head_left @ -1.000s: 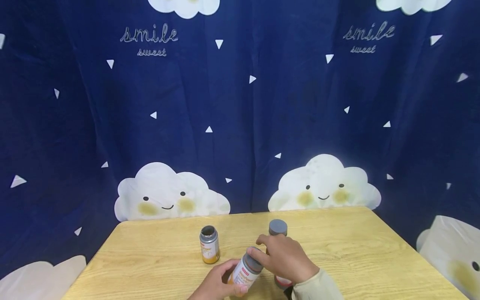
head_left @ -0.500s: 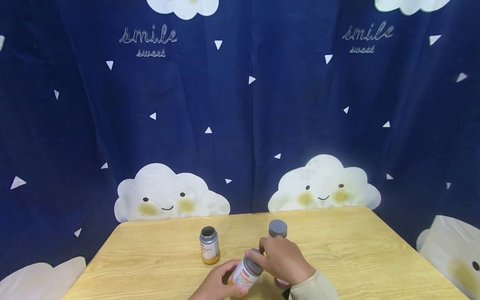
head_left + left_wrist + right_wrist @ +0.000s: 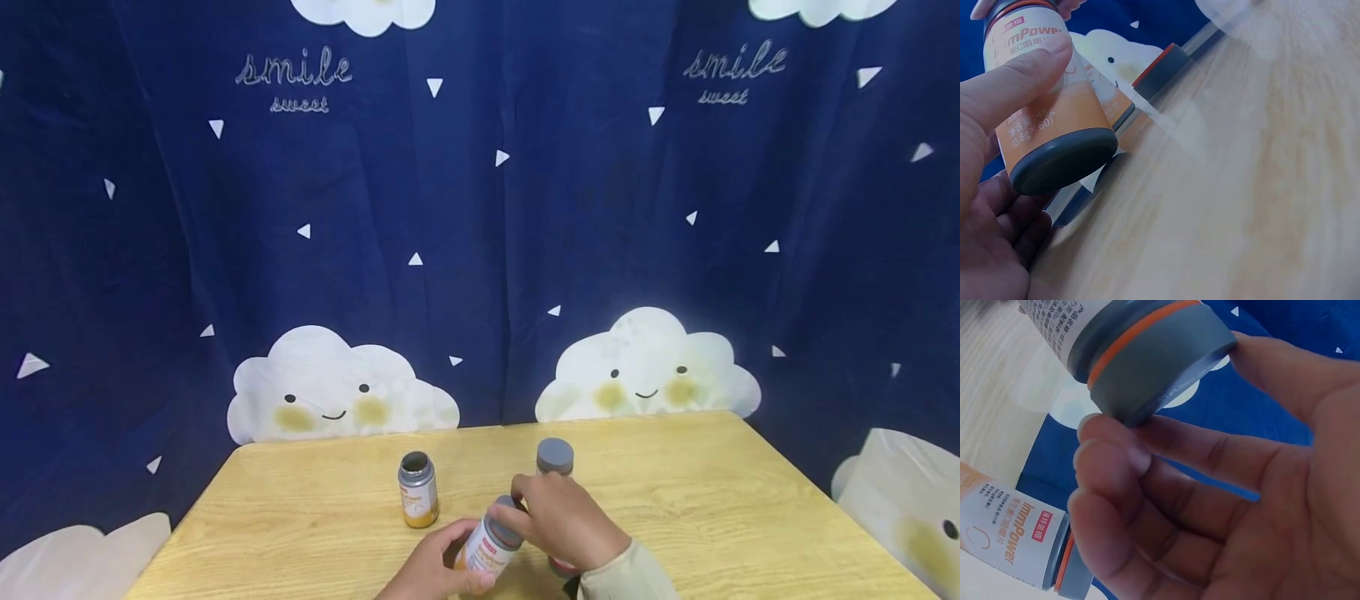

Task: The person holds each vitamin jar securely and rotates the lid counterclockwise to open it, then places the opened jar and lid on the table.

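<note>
My left hand (image 3: 438, 562) grips a white-and-orange supplement bottle (image 3: 483, 557), tilted with its top toward the right; its thumb lies across the label in the left wrist view. Thumb and fingers of my right hand (image 3: 566, 517) pinch the grey cap (image 3: 1163, 359) of that bottle, just above an orange ring. Behind the right hand stands a bottle with a grey lid (image 3: 555, 454), its body mostly hidden. A lidless bottle (image 3: 418, 492) stands upright to the left, its dark mouth showing.
The wooden table (image 3: 300, 517) reaches back to a dark blue curtain (image 3: 480, 208) printed with clouds. A dark grey piece with an orange edge (image 3: 1161, 72) rests on the tabletop in the left wrist view.
My right fingers have shifted slightly around the cap, first to the right and then back to the left. The left hand and the held bottle stay nearly still.
</note>
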### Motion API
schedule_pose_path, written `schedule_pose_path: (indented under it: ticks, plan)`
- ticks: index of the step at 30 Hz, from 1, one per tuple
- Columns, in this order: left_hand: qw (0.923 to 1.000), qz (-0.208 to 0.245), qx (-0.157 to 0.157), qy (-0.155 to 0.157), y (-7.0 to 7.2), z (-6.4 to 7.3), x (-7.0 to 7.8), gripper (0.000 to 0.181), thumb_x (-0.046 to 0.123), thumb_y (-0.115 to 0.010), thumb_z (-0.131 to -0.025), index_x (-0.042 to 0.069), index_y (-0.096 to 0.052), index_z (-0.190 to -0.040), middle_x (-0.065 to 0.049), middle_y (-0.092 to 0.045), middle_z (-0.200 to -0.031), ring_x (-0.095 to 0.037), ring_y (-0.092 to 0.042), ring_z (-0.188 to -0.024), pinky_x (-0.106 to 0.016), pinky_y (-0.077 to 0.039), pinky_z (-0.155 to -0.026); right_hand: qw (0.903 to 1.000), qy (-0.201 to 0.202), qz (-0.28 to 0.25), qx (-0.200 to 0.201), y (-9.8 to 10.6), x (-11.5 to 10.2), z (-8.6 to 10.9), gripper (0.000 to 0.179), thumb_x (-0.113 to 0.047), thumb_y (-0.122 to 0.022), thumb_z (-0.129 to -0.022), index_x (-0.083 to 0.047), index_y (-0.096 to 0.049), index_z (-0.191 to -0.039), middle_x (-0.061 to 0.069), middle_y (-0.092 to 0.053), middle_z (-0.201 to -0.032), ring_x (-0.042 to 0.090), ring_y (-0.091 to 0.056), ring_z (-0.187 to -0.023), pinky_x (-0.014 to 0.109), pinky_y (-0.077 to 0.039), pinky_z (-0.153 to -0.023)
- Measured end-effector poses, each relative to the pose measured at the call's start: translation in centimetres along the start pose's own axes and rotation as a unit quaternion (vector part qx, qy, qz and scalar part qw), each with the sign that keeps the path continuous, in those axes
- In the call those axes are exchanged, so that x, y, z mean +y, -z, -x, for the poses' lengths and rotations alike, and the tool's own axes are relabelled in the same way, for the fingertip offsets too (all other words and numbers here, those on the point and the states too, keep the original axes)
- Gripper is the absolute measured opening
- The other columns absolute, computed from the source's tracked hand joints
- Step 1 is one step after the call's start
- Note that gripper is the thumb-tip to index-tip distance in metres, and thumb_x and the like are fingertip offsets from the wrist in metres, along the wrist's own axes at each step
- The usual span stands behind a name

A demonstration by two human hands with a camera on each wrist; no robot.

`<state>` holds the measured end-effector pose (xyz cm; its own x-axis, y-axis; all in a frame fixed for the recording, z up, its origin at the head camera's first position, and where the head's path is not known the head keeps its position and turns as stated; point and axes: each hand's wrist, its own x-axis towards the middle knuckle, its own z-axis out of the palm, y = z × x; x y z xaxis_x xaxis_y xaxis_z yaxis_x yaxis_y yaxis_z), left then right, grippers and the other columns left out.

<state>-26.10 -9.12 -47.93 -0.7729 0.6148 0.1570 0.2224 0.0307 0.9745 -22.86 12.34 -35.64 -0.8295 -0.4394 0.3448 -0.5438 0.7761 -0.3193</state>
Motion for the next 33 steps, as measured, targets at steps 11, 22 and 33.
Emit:
schedule_pose_path:
  ticks: [11, 22, 33]
  plan:
    - [1.0, 0.006, -0.004, -0.007, 0.0, 0.1, 0.1, 0.052, 0.022, -0.073, -0.087, 0.01, -0.053, -0.134, -0.007, -0.062, -0.121, -0.021, -0.061, -0.105, -0.028, -0.05, -0.087, 0.9994, 0.027, -0.014, -0.018, 0.4, 0.2, 0.0, 0.028, -0.041, -0.064, -0.089, -0.014, -0.063, -0.082, -0.012, -0.057, -0.068, 0.0, -0.048, -0.057, 0.023, -0.042, -0.052]
    - [1.0, 0.005, 0.003, 0.006, 0.0, 0.0, 0.0, 0.051, 0.024, -0.073, -0.087, 0.013, -0.054, -0.134, -0.006, -0.062, -0.121, -0.022, -0.061, -0.106, -0.028, -0.049, -0.087, 0.9974, 0.046, -0.02, -0.052, 1.0, 0.1, 0.0, 0.028, -0.036, -0.068, -0.088, -0.01, -0.069, -0.097, -0.01, -0.061, -0.077, 0.001, -0.051, -0.067, 0.024, -0.046, -0.059]
    - [0.9997, 0.017, 0.001, 0.018, -0.1, 0.1, 0.0, 0.051, 0.023, -0.072, -0.088, 0.013, -0.054, -0.134, -0.006, -0.062, -0.123, -0.023, -0.06, -0.107, -0.028, -0.049, -0.088, 0.995, 0.055, -0.04, -0.073, 1.2, 0.0, 0.2, 0.029, -0.029, -0.07, -0.086, -0.008, -0.069, -0.106, -0.008, -0.063, -0.083, 0.005, -0.055, -0.072, 0.023, -0.046, -0.062]
